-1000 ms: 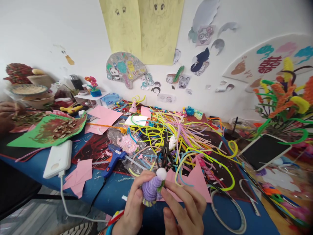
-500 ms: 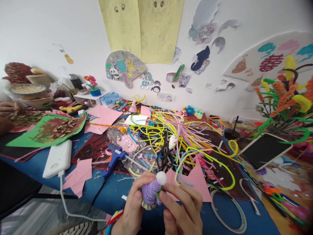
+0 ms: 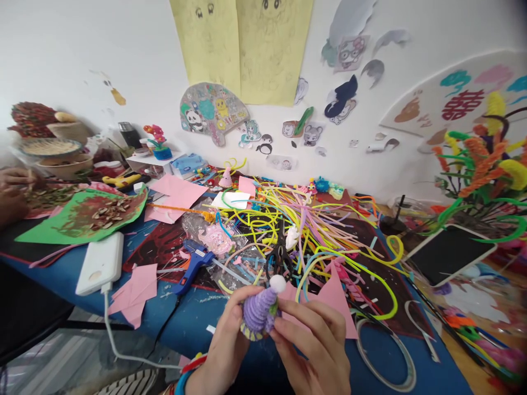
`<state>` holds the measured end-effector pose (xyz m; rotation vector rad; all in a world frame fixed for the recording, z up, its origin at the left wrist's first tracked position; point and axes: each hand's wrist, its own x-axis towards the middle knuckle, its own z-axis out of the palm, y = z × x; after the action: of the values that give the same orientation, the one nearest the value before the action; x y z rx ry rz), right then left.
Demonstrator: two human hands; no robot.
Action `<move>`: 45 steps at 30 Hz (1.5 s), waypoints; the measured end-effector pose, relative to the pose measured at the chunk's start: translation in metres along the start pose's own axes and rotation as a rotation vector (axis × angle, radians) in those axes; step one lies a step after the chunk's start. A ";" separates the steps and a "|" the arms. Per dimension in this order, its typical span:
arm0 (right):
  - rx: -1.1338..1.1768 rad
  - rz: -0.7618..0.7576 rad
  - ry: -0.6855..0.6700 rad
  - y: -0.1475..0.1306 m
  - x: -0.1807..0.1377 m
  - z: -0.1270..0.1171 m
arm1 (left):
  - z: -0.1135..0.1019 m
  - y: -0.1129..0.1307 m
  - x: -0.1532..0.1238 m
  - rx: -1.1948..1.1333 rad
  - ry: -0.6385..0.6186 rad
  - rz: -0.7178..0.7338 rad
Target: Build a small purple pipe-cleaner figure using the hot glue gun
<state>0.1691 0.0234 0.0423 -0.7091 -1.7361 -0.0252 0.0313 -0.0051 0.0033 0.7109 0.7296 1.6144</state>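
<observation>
Between my two hands is a small purple cone-shaped pipe-cleaner hat (image 3: pixel 258 308), with a white pom-pom (image 3: pixel 277 283) on its tip, a yellowish rim and a bit of green on its right side. My left hand (image 3: pixel 230 334) grips it from the left, thumb and fingers around its side. The fingertips of my right hand (image 3: pixel 313 340) pinch the purple piece at its lower right edge. Just beyond my hands lie black scissors (image 3: pixel 279 258) and pink paper (image 3: pixel 325 302).
Pipe cleaners (image 3: pixel 313 219) are heaped across the table. A blue glue gun (image 3: pixel 194 267) and white power bank (image 3: pixel 100 263) lie left. A headband (image 3: pixel 387 356) and phone (image 3: pixel 450 255) are right. Another person's hand (image 3: pixel 16 192) works at far left near green paper (image 3: pixel 53 225).
The purple hat has tipped more upright and shifted slightly right and up, with the pom-pom now clear of my fingers. My right hand has moved a little right.
</observation>
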 end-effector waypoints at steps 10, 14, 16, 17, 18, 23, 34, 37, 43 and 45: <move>-0.002 -0.040 0.012 0.004 -0.002 0.001 | 0.007 0.006 -0.001 -0.023 -0.049 -0.029; -0.066 -0.006 0.061 0.001 -0.004 0.002 | 0.006 0.006 -0.003 -0.016 -0.034 -0.041; -0.088 -0.006 0.054 0.000 -0.005 0.003 | 0.005 0.005 -0.002 -0.008 -0.021 -0.040; -0.099 -0.006 0.058 -0.001 -0.006 0.003 | 0.005 0.005 -0.002 -0.001 -0.010 -0.042; -0.109 -0.003 0.067 -0.001 -0.007 0.003 | 0.005 0.005 -0.002 0.005 -0.001 -0.044; -0.109 0.003 0.081 0.000 -0.010 0.003 | 0.005 0.004 -0.002 0.012 0.024 -0.054; -0.050 0.043 0.120 -0.004 -0.008 0.006 | 0.003 0.001 -0.007 -0.013 0.005 -0.028; -0.053 0.042 0.123 -0.005 -0.009 0.009 | 0.005 0.003 -0.008 -0.002 0.020 -0.037; -0.070 0.023 0.050 -0.008 -0.009 0.001 | 0.012 0.010 -0.002 -0.096 -0.015 -0.151; -0.038 0.054 0.070 -0.006 -0.011 -0.004 | 0.016 0.012 0.003 -0.211 -0.081 -0.283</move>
<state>0.1712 0.0124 0.0356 -0.7743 -1.6524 -0.0458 0.0357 -0.0027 0.0225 0.4933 0.5633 1.3714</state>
